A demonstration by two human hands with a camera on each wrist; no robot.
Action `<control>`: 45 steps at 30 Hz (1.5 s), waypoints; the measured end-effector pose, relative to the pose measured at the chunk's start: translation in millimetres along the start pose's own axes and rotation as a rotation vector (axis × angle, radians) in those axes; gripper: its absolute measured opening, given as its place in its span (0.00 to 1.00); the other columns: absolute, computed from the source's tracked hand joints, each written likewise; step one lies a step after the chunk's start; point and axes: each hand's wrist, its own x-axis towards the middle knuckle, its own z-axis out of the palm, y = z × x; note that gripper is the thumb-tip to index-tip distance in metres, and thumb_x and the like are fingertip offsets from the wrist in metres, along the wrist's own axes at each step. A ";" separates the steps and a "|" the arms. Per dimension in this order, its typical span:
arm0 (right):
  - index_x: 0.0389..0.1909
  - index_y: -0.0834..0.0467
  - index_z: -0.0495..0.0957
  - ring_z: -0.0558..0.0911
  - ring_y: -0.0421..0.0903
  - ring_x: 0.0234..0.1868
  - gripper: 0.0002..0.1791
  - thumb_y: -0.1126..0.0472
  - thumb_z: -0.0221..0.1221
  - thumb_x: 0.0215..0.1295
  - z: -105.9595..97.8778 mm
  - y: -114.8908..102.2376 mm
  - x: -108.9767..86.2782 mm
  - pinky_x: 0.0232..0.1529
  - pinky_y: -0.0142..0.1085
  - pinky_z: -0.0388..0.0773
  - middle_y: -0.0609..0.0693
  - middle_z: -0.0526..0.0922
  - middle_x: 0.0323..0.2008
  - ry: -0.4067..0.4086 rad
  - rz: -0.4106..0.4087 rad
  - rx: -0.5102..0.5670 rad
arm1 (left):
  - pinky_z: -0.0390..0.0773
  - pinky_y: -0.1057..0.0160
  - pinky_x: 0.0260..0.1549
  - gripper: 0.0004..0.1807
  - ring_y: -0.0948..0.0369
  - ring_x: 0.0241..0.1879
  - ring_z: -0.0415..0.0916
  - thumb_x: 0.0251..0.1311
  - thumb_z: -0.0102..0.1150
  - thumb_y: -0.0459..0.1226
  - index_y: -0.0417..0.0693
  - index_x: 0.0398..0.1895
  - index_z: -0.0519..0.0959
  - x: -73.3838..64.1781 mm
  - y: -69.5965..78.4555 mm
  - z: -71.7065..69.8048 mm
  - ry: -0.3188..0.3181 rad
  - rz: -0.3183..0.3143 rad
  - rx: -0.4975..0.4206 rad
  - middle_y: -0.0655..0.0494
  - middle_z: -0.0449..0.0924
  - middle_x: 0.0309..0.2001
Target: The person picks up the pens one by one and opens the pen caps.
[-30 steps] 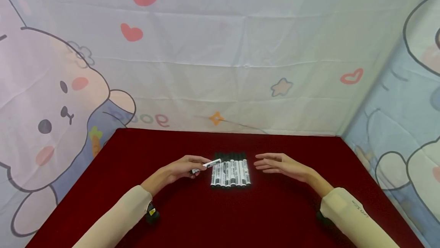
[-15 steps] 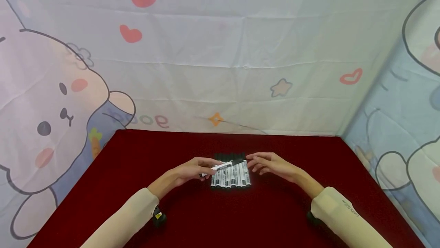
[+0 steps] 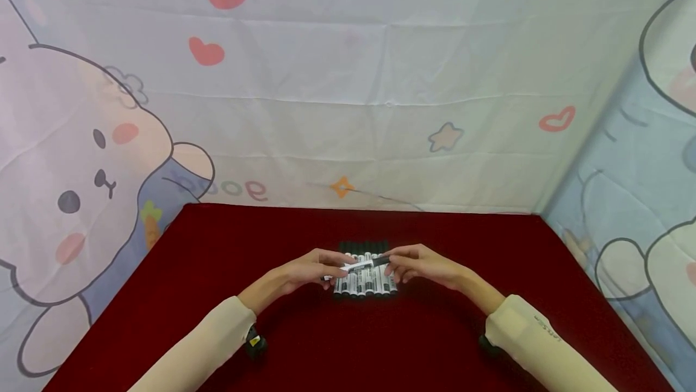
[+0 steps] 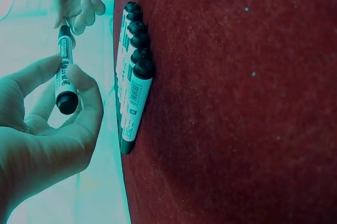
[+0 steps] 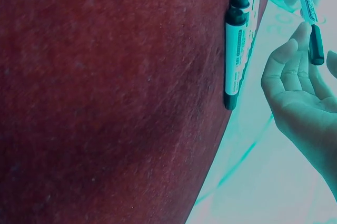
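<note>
My left hand (image 3: 304,270) pinches a white whiteboard marker (image 3: 360,266) by its barrel, thumb against the fingers. The marker slants above the row, its black cap (image 5: 316,47) toward my right hand (image 3: 429,266). In the right wrist view the right fingers (image 5: 288,58) are bent around that cap, with a narrow gap on one side; no firm grip shows. Below lies a row of several white markers (image 3: 365,286) with black caps, side by side on the red cloth. In the left wrist view the held marker's black rear end (image 4: 67,103) faces the camera.
A dark red cloth (image 3: 359,343) covers the table. Behind it hangs a pale printed curtain (image 3: 326,78) with hearts and cartoon animals, and another printed curtain (image 3: 641,168) stands along the right side.
My left hand has moved right with the marker, bringing it over the row. The right hand has come left, and its fingers have drawn in to the marker's black cap.
</note>
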 end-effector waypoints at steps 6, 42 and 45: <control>0.67 0.61 0.75 0.83 0.45 0.39 0.24 0.52 0.54 0.79 7.1 -1.8 5.0 0.46 0.37 0.80 0.52 0.85 0.40 -0.008 -0.006 -0.033 | 0.78 0.64 0.37 0.21 0.60 0.34 0.76 0.70 0.62 0.42 0.50 0.63 0.81 -3.1 0.2 0.7 -0.014 0.008 0.024 0.48 0.81 0.46; 0.61 0.64 0.80 0.75 0.43 0.32 0.20 0.57 0.56 0.77 7.9 -1.1 15.5 0.37 0.36 0.82 0.53 0.80 0.31 0.028 -0.099 -0.244 | 0.70 0.68 0.30 0.21 0.63 0.30 0.69 0.71 0.61 0.41 0.41 0.63 0.81 1.2 17.2 21.1 0.127 0.227 0.378 0.52 0.83 0.36; 0.60 0.66 0.80 0.64 0.37 0.21 0.18 0.60 0.56 0.77 9.3 -0.3 11.2 0.24 0.28 0.65 0.45 0.67 0.21 0.029 -0.138 -0.262 | 0.79 0.62 0.44 0.21 0.59 0.43 0.78 0.73 0.59 0.42 0.42 0.63 0.80 0.7 17.4 22.6 0.101 0.225 0.381 0.45 0.86 0.53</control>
